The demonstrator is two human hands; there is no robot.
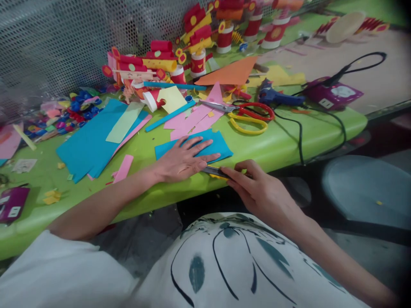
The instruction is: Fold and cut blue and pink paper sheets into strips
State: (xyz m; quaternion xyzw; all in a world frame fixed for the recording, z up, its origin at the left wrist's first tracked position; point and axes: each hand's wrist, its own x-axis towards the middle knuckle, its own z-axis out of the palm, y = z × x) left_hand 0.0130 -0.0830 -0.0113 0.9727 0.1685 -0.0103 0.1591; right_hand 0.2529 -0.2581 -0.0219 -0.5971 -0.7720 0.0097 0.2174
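A piece of blue paper lies near the front edge of the green table. My left hand rests flat on it with the fingers spread. At the paper's near edge is a utility knife, dark grey with some yellow, pointing left. My right hand has its fingers closed round the knife's right end. The knife's tip is close to my left thumb; whether they touch, I cannot tell. Just behind the paper lie scissors with red and yellow handles, beside pink paper pieces.
Larger blue paper sheets lie left, near a pile of coloured bits. Red and yellow paper models stand at the back. A blue glue gun and purple power strip trail cables. A stool is at right.
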